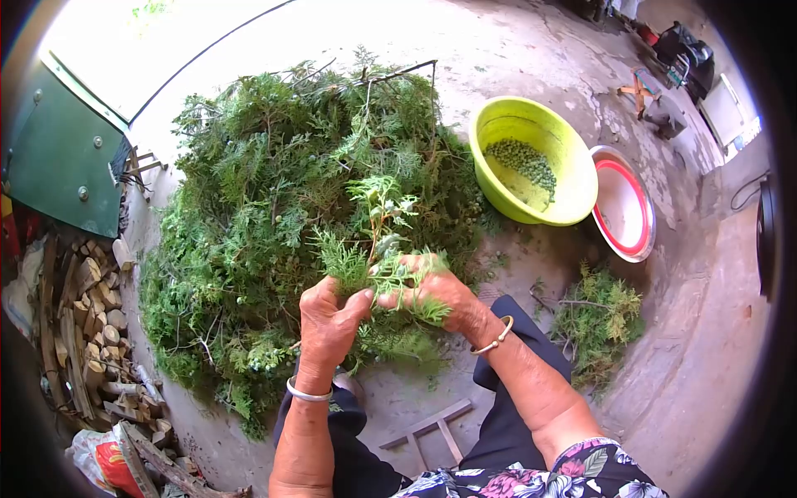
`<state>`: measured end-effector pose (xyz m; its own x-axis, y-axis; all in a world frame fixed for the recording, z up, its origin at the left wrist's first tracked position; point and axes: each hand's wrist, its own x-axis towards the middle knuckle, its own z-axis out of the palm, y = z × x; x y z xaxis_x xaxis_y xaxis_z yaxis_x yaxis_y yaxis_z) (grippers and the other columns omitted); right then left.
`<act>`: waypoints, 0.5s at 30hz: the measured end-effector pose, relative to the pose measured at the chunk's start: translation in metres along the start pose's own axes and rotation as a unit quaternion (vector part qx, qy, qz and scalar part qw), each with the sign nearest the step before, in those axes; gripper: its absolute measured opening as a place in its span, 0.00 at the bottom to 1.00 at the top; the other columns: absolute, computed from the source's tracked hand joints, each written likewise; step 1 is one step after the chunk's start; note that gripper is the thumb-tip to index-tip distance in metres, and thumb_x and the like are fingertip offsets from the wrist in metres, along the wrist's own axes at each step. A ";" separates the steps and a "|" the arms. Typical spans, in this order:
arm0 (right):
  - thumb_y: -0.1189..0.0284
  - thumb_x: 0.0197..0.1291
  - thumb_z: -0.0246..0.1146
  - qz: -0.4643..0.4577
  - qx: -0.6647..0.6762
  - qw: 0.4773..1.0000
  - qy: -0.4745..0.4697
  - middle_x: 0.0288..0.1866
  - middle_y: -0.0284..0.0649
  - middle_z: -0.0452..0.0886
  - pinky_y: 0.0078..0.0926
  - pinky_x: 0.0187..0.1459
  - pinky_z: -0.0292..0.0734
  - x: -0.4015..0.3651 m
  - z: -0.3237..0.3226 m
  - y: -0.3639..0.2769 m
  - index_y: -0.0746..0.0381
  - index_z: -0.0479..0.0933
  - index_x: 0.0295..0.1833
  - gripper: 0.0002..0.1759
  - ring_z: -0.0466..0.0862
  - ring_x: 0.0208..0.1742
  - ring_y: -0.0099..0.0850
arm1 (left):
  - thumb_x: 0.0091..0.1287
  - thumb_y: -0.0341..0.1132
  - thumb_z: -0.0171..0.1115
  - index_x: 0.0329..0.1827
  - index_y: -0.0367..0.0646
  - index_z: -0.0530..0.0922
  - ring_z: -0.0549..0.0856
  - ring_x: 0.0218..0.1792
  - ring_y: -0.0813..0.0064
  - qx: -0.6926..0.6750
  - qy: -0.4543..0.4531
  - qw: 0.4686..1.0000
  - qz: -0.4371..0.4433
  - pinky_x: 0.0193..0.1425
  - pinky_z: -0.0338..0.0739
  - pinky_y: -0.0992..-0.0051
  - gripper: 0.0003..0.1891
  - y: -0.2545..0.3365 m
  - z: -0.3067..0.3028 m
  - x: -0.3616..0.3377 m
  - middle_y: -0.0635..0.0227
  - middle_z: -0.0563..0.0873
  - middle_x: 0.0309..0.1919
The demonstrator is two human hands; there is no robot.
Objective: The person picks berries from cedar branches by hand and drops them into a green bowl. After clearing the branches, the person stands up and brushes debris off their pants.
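In front of my knees I hold a green cypress sprig upright, with a brown stem and a few pale berries on it. My left hand pinches its lower part between thumb and fingers. At its right side, my right hand is closed on the foliage; leaves cover some of its fingertips and they are slightly blurred. Behind both hands spreads a large heap of cut cypress branches. A yellow-green basin beyond my right hand holds many small green berries.
A white basin with a red rim stands beside the yellow-green one. A smaller pile of branches lies at right on the concrete floor. Split firewood is stacked at left, below a green metal panel. A wooden frame sits between my legs.
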<state>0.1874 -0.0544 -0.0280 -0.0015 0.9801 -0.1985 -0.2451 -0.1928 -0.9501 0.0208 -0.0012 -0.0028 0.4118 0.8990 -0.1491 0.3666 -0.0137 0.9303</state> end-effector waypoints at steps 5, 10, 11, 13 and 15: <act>0.72 0.60 0.62 -0.094 -0.144 0.985 -0.013 0.32 0.37 0.82 0.27 0.38 0.75 0.002 -0.007 0.020 0.62 0.83 0.40 0.07 0.78 0.31 0.27 | 0.60 0.26 0.64 0.32 0.34 0.80 0.78 0.21 0.87 -0.053 -0.014 0.997 0.047 0.24 0.70 0.83 0.03 -0.010 0.003 -0.003 0.71 0.84 0.22; 0.77 0.64 0.59 0.119 0.031 0.981 0.153 0.32 0.38 0.82 0.19 0.29 0.73 0.001 -0.011 0.031 0.71 0.80 0.38 0.08 0.77 0.27 0.22 | 0.62 0.26 0.61 0.32 0.36 0.81 0.75 0.21 0.88 -0.129 0.086 0.988 -0.019 0.24 0.68 0.84 0.02 -0.017 0.004 0.001 0.73 0.82 0.21; 0.79 0.64 0.58 0.108 0.100 0.974 0.173 0.33 0.40 0.82 0.17 0.28 0.73 -0.003 -0.015 0.030 0.72 0.79 0.40 0.07 0.77 0.28 0.22 | 0.63 0.27 0.61 0.32 0.37 0.81 0.74 0.21 0.89 -0.111 0.102 0.989 -0.006 0.23 0.65 0.84 0.03 -0.016 0.000 0.005 0.74 0.82 0.21; 0.82 0.64 0.54 0.082 0.194 0.956 0.202 0.34 0.43 0.81 0.13 0.27 0.74 -0.011 -0.026 0.022 0.75 0.76 0.43 0.07 0.78 0.28 0.22 | 0.64 0.28 0.61 0.30 0.37 0.80 0.73 0.21 0.89 -0.139 0.132 0.981 0.006 0.24 0.65 0.83 0.05 -0.019 -0.008 0.019 0.75 0.82 0.22; 0.83 0.62 0.56 0.063 0.215 0.949 0.223 0.36 0.45 0.81 0.15 0.29 0.75 -0.023 -0.043 0.010 0.74 0.75 0.43 0.06 0.79 0.30 0.25 | 0.65 0.28 0.60 0.31 0.36 0.80 0.74 0.23 0.89 -0.167 0.149 0.974 0.025 0.26 0.67 0.83 0.06 -0.026 -0.015 0.033 0.75 0.82 0.24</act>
<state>0.2270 -0.0807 -0.0437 0.3307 0.8143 -0.4769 -0.6437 -0.1749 -0.7450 0.0124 0.0352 -0.0264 0.1430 0.9888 -0.0434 0.0401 0.0380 0.9985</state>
